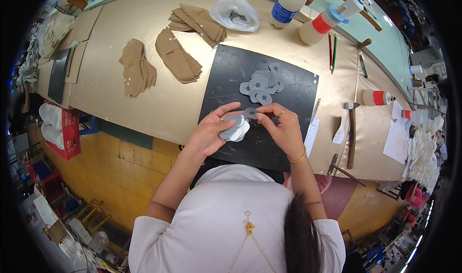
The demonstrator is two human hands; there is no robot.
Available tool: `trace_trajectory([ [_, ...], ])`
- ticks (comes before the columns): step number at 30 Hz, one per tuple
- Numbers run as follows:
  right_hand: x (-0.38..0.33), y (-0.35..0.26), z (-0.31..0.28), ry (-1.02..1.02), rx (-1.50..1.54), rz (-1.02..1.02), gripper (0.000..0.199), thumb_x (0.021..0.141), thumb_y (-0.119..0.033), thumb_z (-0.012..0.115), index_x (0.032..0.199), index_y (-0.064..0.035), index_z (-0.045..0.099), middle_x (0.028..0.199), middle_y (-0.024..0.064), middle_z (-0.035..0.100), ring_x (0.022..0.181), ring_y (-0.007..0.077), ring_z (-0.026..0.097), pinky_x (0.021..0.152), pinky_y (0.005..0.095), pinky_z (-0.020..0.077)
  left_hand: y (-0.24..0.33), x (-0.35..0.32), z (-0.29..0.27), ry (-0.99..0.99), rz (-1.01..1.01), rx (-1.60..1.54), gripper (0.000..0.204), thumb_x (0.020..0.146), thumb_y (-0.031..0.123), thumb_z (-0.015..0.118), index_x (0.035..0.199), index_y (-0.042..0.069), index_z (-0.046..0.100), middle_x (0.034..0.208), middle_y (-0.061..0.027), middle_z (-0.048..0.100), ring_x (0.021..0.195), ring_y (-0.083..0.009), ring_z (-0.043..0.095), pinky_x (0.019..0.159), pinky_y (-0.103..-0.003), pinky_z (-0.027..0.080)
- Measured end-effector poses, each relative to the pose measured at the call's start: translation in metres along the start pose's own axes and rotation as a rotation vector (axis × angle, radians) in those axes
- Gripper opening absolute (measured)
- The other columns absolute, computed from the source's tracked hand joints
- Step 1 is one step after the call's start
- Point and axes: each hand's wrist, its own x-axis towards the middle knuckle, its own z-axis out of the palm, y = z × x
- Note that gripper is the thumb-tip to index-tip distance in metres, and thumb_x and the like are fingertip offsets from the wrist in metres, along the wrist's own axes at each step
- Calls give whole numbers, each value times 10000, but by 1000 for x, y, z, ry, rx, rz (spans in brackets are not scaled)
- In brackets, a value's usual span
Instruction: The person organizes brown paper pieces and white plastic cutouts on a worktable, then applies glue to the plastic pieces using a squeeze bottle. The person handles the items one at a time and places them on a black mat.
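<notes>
Because the grey cut-out pieces are thin and flat, they look light and bendy, more likely to slip off one another than to break, so a pinch at the rim between thumb and fingertip seems the sound way to take one. The left hand (208,134) is curled around a small stack of grey pieces (236,128), fingers under and thumb over, held just above the black mat (288,87) on the desk (144,99). The right hand (284,128) is closed in a fine pinch on a single grey piece (250,112) with a hole in it, right beside the stack. More of the same lie in a loose pile (262,84) further up the mat, well apart from both hands.

As for containers, a clear plastic bag (236,13) at the far edge holds what seem to be more grey pieces. Two bottles stand near it: one (288,4) with a blue label and pale contents, and one (321,24) with a red band and blue nozzle, also pale inside. Bundles of brown cut pieces (178,56) lie to the left.
</notes>
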Motion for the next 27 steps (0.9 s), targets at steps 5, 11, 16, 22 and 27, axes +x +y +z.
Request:
trace_trajectory([
  [5,-1,6,3,40,-397,-407,232,776,-27,703,1004,-49,671,895,53,657,793,186,639,683,300,488,-2,-1,2,27,44,77,449,907,7,586,1329,-4,432,1230,-185,574,1068,-237,629,911,-325,546],
  [11,-6,-1,10,-47,-602,-724,234,731,-85,711,963,-96,679,942,-1,635,818,153,605,795,327,433,-3,-2,-5,50,31,80,428,914,8,580,1321,13,446,1226,-171,582,1063,-205,623,918,-309,535],
  [16,-4,1,5,-58,-576,-754,198,714,-154,750,899,-118,690,881,-13,638,805,139,605,806,346,429,-4,-3,-7,38,-1,137,453,899,1,601,1324,15,443,1232,-172,577,1074,-205,617,920,-312,535],
  [22,3,-5,-12,0,-429,-607,151,718,-147,776,816,-99,672,816,18,661,781,180,626,768,337,453,4,-6,-5,46,31,176,524,879,17,640,1347,22,404,1219,-181,563,1110,-251,606,919,-326,538],
  [27,13,14,-7,117,-140,-53,232,767,-138,767,928,-47,626,772,67,654,726,228,644,631,340,499,7,-11,7,52,147,302,540,868,12,653,1340,18,392,1174,-167,573,1088,-257,620,901,-324,545],
])
